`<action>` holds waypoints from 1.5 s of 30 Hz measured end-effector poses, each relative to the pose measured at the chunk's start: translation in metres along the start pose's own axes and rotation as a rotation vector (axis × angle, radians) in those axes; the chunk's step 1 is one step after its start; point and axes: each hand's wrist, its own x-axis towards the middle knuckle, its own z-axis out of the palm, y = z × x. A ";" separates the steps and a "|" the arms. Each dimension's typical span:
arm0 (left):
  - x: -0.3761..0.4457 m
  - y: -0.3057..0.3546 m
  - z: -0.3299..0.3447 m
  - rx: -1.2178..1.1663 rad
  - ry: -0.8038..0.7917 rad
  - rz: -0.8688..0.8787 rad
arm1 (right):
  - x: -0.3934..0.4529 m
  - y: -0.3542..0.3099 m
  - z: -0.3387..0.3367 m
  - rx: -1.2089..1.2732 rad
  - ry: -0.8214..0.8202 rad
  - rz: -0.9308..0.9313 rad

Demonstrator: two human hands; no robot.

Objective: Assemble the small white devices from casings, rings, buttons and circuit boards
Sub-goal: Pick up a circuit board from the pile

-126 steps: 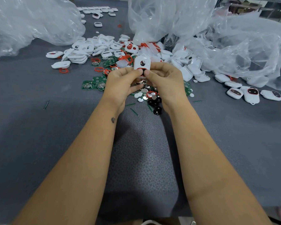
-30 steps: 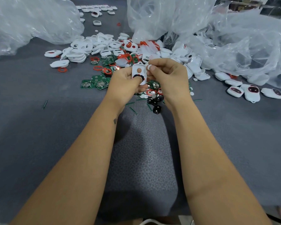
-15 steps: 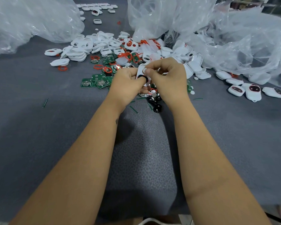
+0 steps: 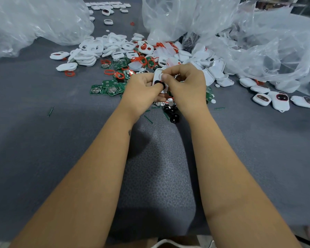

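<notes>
Both hands are meeting over the middle of the grey table (image 4: 43,158), working on one white casing (image 4: 157,74). The left hand (image 4: 141,94) is gripping the casing from the left, its thumb lying across the lower face beside a black button (image 4: 159,84) seated there. The right hand (image 4: 186,85) is curling in from the right, its thumb and forefinger pinching a small white button (image 4: 161,75) against the casing's upper part. Most of the casing is hiding behind the fingers, so whether the white button is sitting in its hole cannot be told.

Just beyond the hands, loose parts are lying in a heap: white casings (image 4: 89,56) on the far left, red rings (image 4: 69,73) scattered among them, and green circuit boards (image 4: 104,88) just left of the left hand. Near the wrists, black buttons (image 4: 174,118) and silver discs are showing partly, the rest covered by the hands. At the right, three assembled devices (image 4: 281,101) are lying face up, well apart from the hands. Clear plastic bags (image 4: 34,20) are filling the far left and far right, veiling more white pieces whose shapes are hard to make out. The forearms are cut off at the near edge
</notes>
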 end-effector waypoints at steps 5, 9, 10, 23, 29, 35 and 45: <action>0.000 -0.001 0.001 -0.015 -0.006 0.009 | 0.000 0.002 0.005 0.011 0.049 0.023; -0.003 -0.001 0.001 -0.014 -0.013 0.041 | -0.002 0.005 0.009 0.026 0.065 0.010; -0.003 0.000 0.002 -0.012 -0.010 0.045 | -0.002 0.005 0.009 0.039 0.066 0.005; -0.005 0.003 0.005 -0.171 -0.043 -0.071 | 0.000 0.005 0.007 0.072 -0.074 0.042; -0.003 0.006 0.003 -0.320 -0.022 -0.156 | -0.002 0.003 0.008 0.104 -0.093 0.038; -0.001 0.006 0.001 -0.375 0.013 -0.200 | -0.002 0.003 0.007 0.108 -0.142 0.056; 0.004 0.007 -0.010 -0.671 0.227 -0.235 | 0.014 0.021 -0.018 -0.014 0.291 0.227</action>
